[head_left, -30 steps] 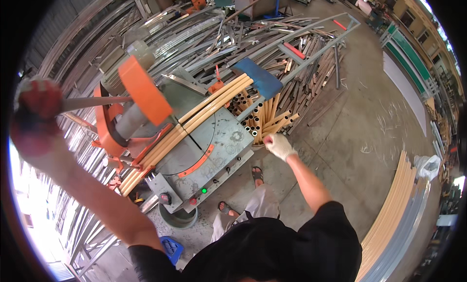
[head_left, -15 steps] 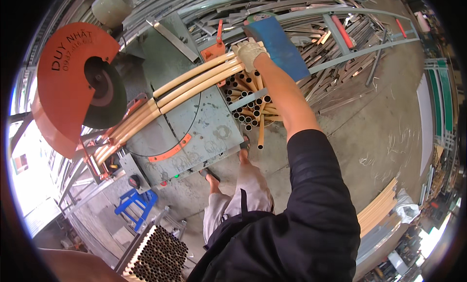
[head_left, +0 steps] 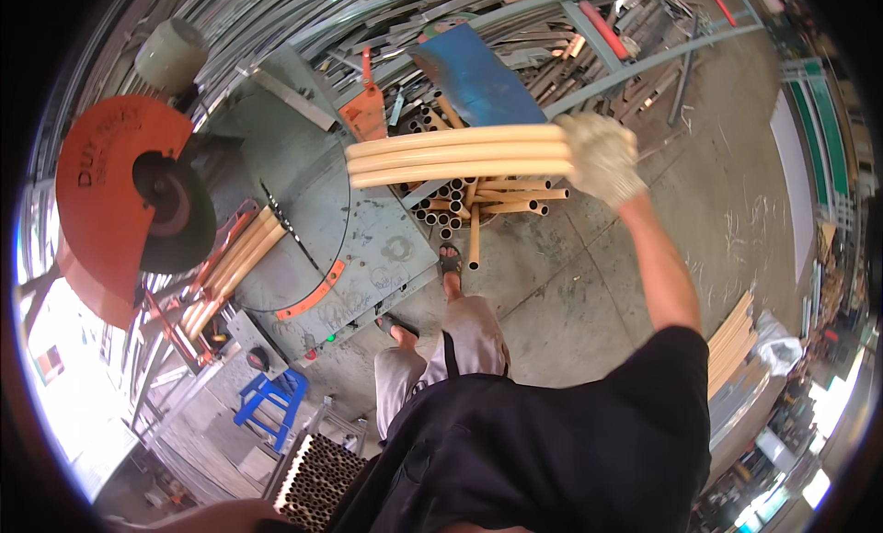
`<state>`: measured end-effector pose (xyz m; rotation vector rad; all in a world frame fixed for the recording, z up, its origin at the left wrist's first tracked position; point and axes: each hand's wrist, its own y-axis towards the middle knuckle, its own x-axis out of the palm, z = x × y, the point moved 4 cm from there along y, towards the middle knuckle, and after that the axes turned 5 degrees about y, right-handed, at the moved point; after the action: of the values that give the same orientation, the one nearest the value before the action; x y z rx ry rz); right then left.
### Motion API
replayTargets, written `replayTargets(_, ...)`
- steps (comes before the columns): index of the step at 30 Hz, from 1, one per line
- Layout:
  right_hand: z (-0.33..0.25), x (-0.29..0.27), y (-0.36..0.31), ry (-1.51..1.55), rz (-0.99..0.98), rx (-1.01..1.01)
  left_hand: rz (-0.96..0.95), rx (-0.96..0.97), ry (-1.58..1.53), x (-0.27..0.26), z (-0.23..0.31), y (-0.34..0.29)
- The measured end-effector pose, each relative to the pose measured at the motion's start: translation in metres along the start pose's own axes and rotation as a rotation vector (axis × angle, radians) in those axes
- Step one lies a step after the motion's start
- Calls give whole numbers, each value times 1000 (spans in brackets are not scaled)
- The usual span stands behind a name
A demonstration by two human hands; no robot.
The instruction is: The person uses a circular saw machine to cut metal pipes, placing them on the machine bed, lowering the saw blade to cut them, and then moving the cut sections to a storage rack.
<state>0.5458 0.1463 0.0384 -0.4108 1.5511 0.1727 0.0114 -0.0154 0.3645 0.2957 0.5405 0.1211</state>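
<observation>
My right hand (head_left: pixel 602 158), in a pale work glove, is wrapped round the right ends of three tan tubes (head_left: pixel 460 156). The tubes lie side by side and stretch leftward over the edge of the grey saw table (head_left: pixel 368 257). Below them, a pile of cut tan tubes (head_left: pixel 510 202) shows dark open ends. At the left, more tan tubes (head_left: pixel 241 257) rest in the cut-off saw beside its dark disc (head_left: pixel 198 216) and orange guard (head_left: pixel 106 183). A sliver of my left arm shows at the bottom left edge; that hand is out of view.
A blue metal sheet (head_left: pixel 483 78) slopes beyond the held tubes. A blue stool (head_left: pixel 271 404) and a stacked bundle of tubes (head_left: pixel 322 482) stand at the lower left. Metal offcuts (head_left: pixel 552 91) lie behind a grey frame. Tan lengths (head_left: pixel 731 344) lie at the right.
My right hand has moved right, carrying three tube pieces away from the saw table. They are now apart from the tubes left in the saw. The view has shifted slightly.
</observation>
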Motion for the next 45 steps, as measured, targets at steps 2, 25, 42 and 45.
replayTargets(2, 27, -10, -71, -25, 85, 118, -178, -371, -240, 83, -43, -41)
replayTargets(25, -95, 262, -343, 1646, -899, 1314, -1126, -621, 507, 582, -349, -245)
replayTargets(42, -179, 285, -249, 2534, -949, 1441, -1239, -156, 789, 602, -310, -163)
replayTargets(45, -194, 291, -224, 2555, -859, 1454, -1197, -209, 824, 601, -301, -132)
